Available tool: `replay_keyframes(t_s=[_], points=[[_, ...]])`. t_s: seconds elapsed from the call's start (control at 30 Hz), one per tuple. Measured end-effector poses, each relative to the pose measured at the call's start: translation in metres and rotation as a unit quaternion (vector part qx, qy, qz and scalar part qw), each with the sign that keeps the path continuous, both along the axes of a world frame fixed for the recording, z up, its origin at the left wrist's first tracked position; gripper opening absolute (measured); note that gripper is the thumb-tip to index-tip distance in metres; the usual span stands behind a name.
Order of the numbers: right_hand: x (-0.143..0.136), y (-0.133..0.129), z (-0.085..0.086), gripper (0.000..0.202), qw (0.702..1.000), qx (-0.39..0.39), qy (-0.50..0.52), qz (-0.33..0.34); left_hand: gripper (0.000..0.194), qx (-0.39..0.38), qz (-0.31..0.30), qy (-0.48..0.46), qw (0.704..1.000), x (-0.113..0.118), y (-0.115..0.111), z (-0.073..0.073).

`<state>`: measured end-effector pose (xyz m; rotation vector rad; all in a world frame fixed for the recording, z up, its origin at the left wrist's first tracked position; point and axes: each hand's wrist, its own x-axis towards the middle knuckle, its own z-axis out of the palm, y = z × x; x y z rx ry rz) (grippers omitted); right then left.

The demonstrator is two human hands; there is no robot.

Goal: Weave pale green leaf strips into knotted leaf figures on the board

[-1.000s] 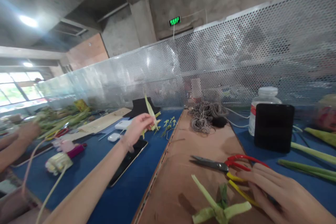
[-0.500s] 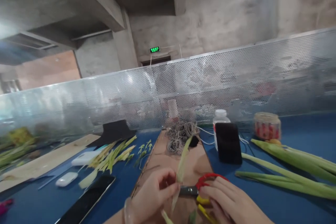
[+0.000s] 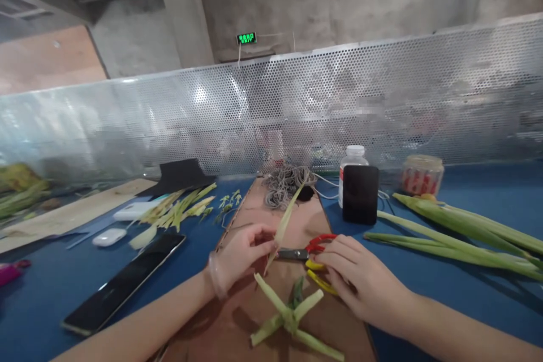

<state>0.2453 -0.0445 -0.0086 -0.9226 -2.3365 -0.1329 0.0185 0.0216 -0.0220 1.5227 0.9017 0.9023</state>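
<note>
My left hand (image 3: 250,251), with a pale bangle at the wrist, pinches a long, thin strip of pale green leaf (image 3: 287,218). My right hand (image 3: 356,271) grips scissors (image 3: 297,254) with red and yellow handles. Their dark blades point left and meet the leaf strip beside my left fingertips; whether they are cutting into it I cannot tell. Just below both hands, a star-shaped piece of knotted green leaf strips (image 3: 290,318) lies on the cardboard (image 3: 237,322), with a small darker green leaf (image 3: 298,292) at its top.
Grey twine (image 3: 284,184) is heaped at the cardboard's far end. To the right stand a white bottle, a black upright device (image 3: 360,194), a jar (image 3: 422,175) and long green leaves (image 3: 458,243). A phone (image 3: 125,283), white case (image 3: 109,237) and cut leaf strips (image 3: 178,212) lie left. Perforated metal (image 3: 263,107) forms the back.
The view has tipped downward, bringing the star-shaped leaf piece and both forearms into sight. My hands keep hold of the leaf strip and the scissors, with the blades still beside the strip.
</note>
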Motion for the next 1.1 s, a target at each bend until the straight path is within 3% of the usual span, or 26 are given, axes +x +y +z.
replay_keyframes(t_s=[0.13, 0.33, 0.57, 0.83, 1.0, 1.1], points=[[0.000, 0.000, 0.000, 0.025, 1.000, 0.005, -0.011, 0.007, 0.066, 0.018, 0.022, -0.052, 0.998, -0.002, -0.001, 0.004], [-0.003, -0.005, 0.001, 0.024, 1.000, 0.000, -0.001, 0.019, 0.022, 0.111, 0.067, 0.063, 0.990, -0.006, -0.004, 0.010], [-0.004, -0.004, 0.000, 0.024, 1.000, -0.004, 0.014, 0.028, 0.031, 0.124, 0.076, 0.049, 0.988, -0.008, -0.006, 0.010], [-0.024, -0.024, 0.036, 0.024, 0.995, 0.006, 0.082, 0.055, 0.035, 0.189, 0.063, -0.004, 0.980, -0.007, -0.014, 0.010], [-0.048, 0.003, 0.037, 0.036, 0.997, 0.005, 0.041, 0.066, 0.025, 0.232, 0.050, 0.010, 0.971, -0.008, -0.014, 0.011], [-0.058, 0.021, 0.034, 0.024, 0.997, -0.009, 0.050, 0.062, 0.016, 0.289, 0.056, 0.057, 0.954, -0.009, -0.016, 0.013]])
